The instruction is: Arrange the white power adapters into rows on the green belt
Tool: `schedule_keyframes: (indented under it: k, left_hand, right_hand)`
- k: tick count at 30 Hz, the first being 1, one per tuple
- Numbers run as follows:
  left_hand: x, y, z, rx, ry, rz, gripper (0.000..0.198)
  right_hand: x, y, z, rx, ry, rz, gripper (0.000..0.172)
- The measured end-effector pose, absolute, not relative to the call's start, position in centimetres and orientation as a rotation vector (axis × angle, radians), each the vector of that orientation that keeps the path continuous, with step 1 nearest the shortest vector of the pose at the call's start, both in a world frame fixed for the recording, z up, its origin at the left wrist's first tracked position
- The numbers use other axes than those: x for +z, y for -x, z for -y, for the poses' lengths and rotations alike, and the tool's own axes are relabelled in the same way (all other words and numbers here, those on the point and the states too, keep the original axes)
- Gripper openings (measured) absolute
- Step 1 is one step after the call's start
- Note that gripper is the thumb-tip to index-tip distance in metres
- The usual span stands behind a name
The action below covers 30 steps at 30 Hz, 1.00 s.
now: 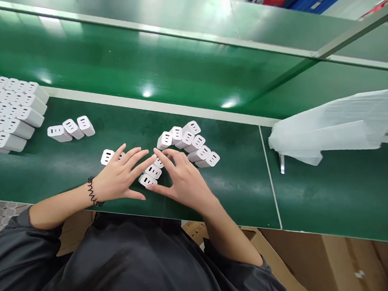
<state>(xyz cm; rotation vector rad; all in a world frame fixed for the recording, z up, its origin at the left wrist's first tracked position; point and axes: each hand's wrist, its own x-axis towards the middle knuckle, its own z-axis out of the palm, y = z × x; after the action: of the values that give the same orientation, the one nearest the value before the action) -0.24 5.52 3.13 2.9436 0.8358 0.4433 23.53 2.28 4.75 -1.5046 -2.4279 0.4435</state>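
Note:
White USB chargers stand on the green bench with their port faces up. My left hand (119, 176), palm down with fingers spread, is over the bench and partly covers a pair of chargers (107, 157). A short row of chargers (153, 171) stands between my hands. My right hand (185, 177) spans this row, its thumb against the nearest charger and its index finger at the far end; its other fingers are bent and partly hidden. Just beyond the right hand, several more chargers (188, 138) stand in a loose cluster.
A large block of chargers (6, 111) stands at the far left, with three chargers (71, 129) apart from it. A green partition (140, 60) runs behind the bench (244, 182). White plastic sheeting (330, 126) lies at right. Cardboard boxes (276, 255) are below the front edge.

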Motion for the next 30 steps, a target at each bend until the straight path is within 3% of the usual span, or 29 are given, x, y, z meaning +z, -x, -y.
schedule_keyframes:
  k: [4,8,12,17,19,25,28,30]
  left_hand:
    - [2.0,-1.0,-4.4,0.724,-2.923,-0.907,0.11]
    - [1.9,-1.5,-4.2,0.665,-2.954,-0.948,0.099]
    - [2.8,-0.5,-5.4,0.539,-2.968,-0.925,0.103]
    - [4.2,1.2,-7.0,0.455,-2.928,-1.012,0.11]
    - [4.6,1.7,-7.3,0.411,-2.891,-1.018,0.101]
    - [4.9,2.1,-7.5,0.333,-2.838,-0.833,0.038]
    - [4.6,1.9,-7.4,0.355,-2.8,-0.76,0.032]
    - [4.6,1.8,-7.3,0.356,-2.776,-0.737,0.038]
  right_hand:
    - [4.8,-26.0,-4.8,0.777,1.046,2.527,0.06]
    - [4.4,-26.6,-5.7,0.892,0.863,2.588,0.051]
    - [3.9,-26.3,-5.4,0.889,0.889,2.586,0.051]
    - [3.3,-26.0,-5.2,0.945,0.884,2.577,0.066]
    - [3.1,-26.0,-5.3,0.959,0.885,2.562,0.068]
    - [2.6,-26.0,-5.5,0.934,0.9,2.483,0.053]
    - [2.4,-25.9,-5.5,0.9,0.928,2.443,0.048]
    - [2.2,-25.7,-5.4,0.889,0.959,2.435,0.052]
